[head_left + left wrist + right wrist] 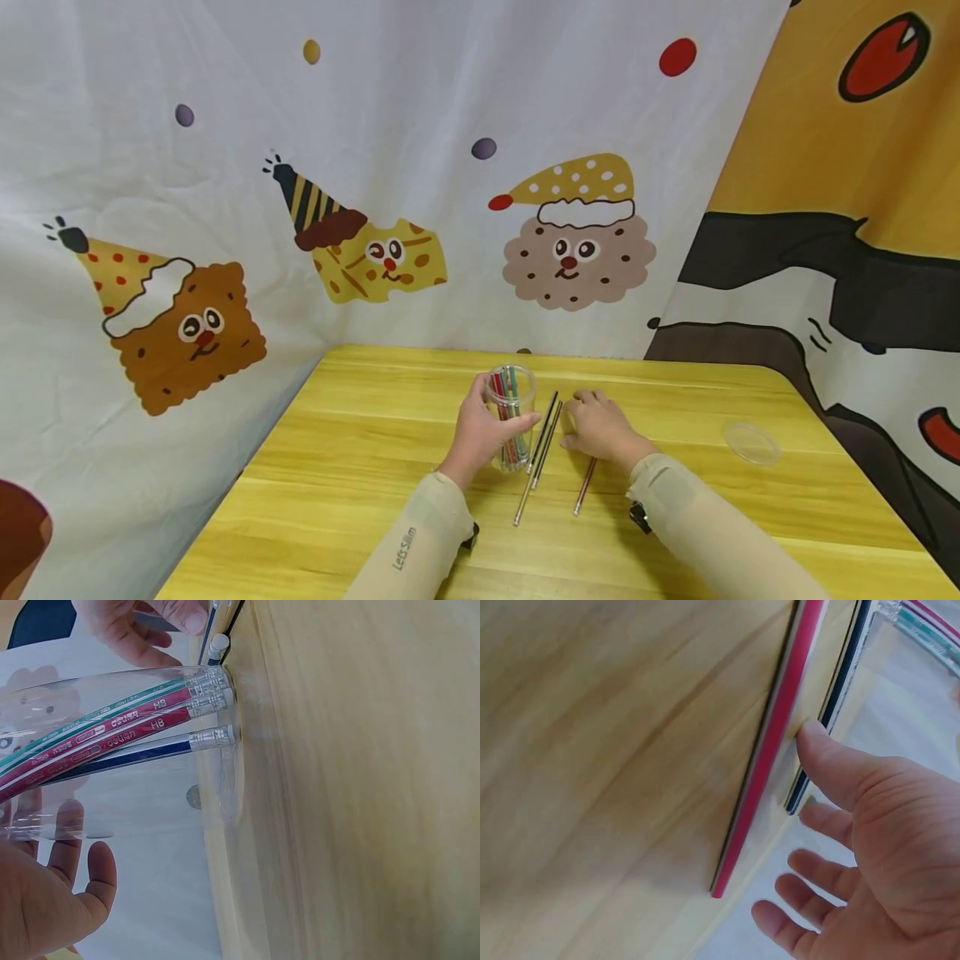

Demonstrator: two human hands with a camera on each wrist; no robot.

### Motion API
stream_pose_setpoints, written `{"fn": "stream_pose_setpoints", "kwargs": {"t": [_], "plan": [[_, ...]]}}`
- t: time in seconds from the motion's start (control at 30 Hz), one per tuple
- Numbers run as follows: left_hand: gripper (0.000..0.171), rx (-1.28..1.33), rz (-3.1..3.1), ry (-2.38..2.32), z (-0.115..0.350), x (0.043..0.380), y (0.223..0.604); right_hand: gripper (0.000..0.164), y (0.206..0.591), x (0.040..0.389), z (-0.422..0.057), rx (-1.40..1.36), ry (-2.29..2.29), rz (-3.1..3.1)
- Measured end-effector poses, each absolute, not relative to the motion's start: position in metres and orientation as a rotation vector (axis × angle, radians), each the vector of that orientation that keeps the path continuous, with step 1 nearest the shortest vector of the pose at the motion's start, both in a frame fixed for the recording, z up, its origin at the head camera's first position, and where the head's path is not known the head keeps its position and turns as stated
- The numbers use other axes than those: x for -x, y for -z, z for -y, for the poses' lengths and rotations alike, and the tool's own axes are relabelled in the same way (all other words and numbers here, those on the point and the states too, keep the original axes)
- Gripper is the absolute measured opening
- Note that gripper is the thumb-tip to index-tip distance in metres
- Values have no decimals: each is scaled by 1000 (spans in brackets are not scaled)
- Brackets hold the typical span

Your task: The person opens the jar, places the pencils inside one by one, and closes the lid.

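My left hand (483,429) grips a clear plastic jar (531,390), its thumb across the near side. Inside stand several pencils, among them red pencils (127,727), a green one (97,712) and a dark blue one (142,755); the jar is upright on the table. Just right of it lie dark pencils (551,437) and a gold-coloured pencil (522,504). My right hand (602,429) is beside the dark pencils' far ends, fingers loosely bent, thumb and forefinger apart. A red pencil (769,757) lies on the table, partly beneath that hand in the head view.
A round clear lid (752,442) lies flat on the right of the wooden table (300,500). Behind the table's far edge hangs a white cloth (420,108) printed with cartoon biscuits and cheese.
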State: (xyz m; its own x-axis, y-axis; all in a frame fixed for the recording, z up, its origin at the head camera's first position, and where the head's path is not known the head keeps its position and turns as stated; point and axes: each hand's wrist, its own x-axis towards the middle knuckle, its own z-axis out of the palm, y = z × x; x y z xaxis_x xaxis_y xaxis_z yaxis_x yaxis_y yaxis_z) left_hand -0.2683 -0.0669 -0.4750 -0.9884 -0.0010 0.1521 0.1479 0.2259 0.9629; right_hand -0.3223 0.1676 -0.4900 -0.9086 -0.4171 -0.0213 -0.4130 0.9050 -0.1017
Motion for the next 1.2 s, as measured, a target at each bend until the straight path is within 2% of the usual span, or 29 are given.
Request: {"fn": "stream_pose_setpoints", "kwargs": {"t": [0.27,0.6,0.93,1.2], "plan": [[87,142,2367,1896,67,268,475,67,493,330,-179,464,173,-2990],[87,151,2367,1875,67,269,475,69,497,335,-188,457,150,-2986],[84,146,2364,1872,67,267,476,60,491,336,-206,287,32,-3039],[87,139,2368,1877,67,268,476,70,495,337,-224,154,192,-2971]]}}
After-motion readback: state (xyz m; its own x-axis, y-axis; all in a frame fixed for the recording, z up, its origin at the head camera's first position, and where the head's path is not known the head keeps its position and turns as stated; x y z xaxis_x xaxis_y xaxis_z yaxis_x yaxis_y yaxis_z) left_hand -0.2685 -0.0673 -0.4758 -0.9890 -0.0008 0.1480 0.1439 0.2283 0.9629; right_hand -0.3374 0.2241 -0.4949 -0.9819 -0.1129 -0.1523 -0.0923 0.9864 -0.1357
